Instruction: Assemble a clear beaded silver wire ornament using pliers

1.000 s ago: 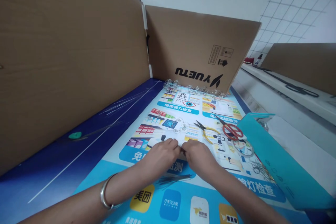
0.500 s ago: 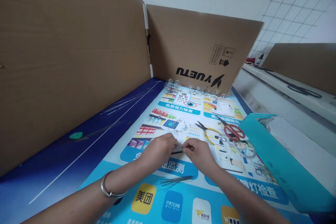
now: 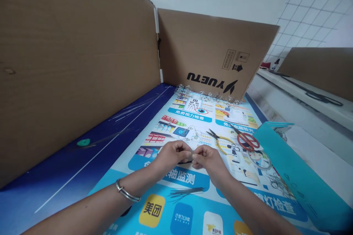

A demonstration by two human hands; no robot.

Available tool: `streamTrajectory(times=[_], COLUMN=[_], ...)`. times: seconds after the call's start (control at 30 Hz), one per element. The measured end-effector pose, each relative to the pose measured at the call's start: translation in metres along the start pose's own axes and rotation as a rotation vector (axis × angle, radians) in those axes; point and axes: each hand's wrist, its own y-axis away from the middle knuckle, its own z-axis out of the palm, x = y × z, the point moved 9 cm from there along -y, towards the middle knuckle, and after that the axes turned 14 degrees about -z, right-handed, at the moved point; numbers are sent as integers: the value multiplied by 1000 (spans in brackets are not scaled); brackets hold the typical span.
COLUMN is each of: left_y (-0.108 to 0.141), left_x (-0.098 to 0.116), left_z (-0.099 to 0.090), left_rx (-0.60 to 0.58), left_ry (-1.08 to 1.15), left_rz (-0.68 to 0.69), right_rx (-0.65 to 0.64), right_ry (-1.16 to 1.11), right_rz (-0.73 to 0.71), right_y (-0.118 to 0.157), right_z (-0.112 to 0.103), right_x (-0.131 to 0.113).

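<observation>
My left hand (image 3: 178,154) and my right hand (image 3: 205,158) meet fingertip to fingertip above the printed mat (image 3: 129,187). Both are pinched closed; whatever lies between the fingers is too small to make out. Just beyond them rests a clear beaded wire piece (image 3: 193,134). A bundle of thin dark wires (image 3: 185,191) lies on the near side of my hands. To the right of my right hand are yellow-handled pliers (image 3: 221,142), jaws apart, and red-handled scissors (image 3: 248,141).
Cardboard panels (image 3: 82,44) stand along the left and back. A row of clear wire pieces (image 3: 206,95) lines the back panel. At right are a wire coil (image 3: 260,159), silvery wire bits (image 3: 278,183) and a teal open box (image 3: 306,180). A green-handled tool (image 3: 83,142) lies at left.
My two hands have come closer together, so the fingertips now meet. The view has shifted slightly; the tools and wires stay where they lay.
</observation>
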Motion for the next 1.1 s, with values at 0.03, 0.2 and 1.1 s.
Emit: streamTrajectory(times=[0.03,0.2,1.1], left_y=[0,1,4], left_x=[0,-1,-3], left_z=[1,4,9], left_rx=[-3,-8,-7], left_ry=[17,73,6], left_rz=[-1,-7,5], right_rx=[12,57,-46], right_ry=[-15,-57,36], right_rz=[-3,-23,-38], right_y=[0,0,0], right_z=[0,0,2], right_x=[0,0,-2])
